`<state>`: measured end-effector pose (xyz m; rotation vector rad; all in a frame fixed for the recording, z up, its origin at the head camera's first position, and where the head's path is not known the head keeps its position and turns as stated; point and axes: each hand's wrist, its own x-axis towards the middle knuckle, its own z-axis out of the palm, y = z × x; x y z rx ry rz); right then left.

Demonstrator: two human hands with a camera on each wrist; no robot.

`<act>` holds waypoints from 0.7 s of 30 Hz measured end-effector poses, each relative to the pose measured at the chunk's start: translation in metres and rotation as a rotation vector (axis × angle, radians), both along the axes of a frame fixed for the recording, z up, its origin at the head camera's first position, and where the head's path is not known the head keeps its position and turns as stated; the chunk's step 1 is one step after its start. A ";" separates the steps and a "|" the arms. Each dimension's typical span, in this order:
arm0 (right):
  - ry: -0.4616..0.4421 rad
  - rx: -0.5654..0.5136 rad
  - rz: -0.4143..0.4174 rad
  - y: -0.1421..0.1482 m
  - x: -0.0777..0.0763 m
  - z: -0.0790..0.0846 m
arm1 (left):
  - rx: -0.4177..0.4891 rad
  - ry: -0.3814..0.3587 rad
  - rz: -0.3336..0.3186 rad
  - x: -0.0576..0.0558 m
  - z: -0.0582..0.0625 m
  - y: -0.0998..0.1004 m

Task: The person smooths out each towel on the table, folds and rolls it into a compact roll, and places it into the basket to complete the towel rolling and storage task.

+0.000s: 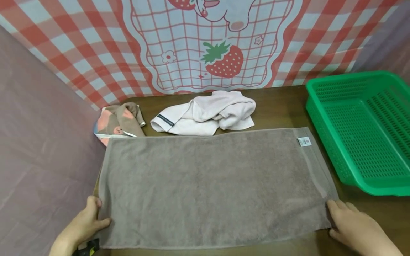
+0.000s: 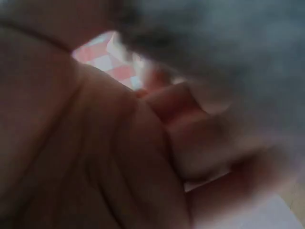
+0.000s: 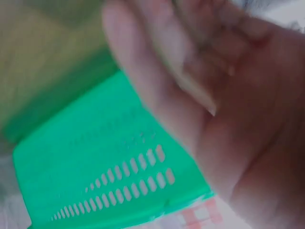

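A grey towel [image 1: 208,188] lies spread out lengthwise, with a small white label [image 1: 304,141] near its far right corner. At its left edge is my left hand [image 1: 81,224], the thumb over the cloth and the fingers at the edge; it grips the towel there. My right hand [image 1: 355,222] holds the towel's near right corner. In the left wrist view the curled fingers [image 2: 205,138] show beside blurred grey cloth. The right wrist view shows bent fingers [image 3: 157,81], with the held cloth mostly hidden.
A green perforated basket [image 1: 349,167] stands at the right. Behind the grey towel lie a crumpled white towel [image 1: 205,113] and a folded brown-and-pink cloth [image 1: 118,121]. A checked strawberry curtain [image 1: 179,71] hangs at the back, a pinkish cloth wall [image 1: 48,142] at the left.
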<state>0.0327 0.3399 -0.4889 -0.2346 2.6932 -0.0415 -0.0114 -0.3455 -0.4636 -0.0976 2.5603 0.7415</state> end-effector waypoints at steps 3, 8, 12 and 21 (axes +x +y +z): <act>0.127 0.021 0.035 -0.007 0.003 0.000 | 0.091 0.219 -0.065 0.006 0.001 -0.001; 0.165 0.052 0.026 -0.003 0.002 0.011 | 0.156 0.365 -0.130 0.016 0.015 -0.015; 0.220 0.028 0.046 0.002 0.003 0.033 | 0.323 0.398 -0.232 0.028 0.019 -0.036; 0.680 -0.177 0.174 0.014 -0.008 0.064 | 0.426 0.421 -0.380 0.027 0.032 -0.056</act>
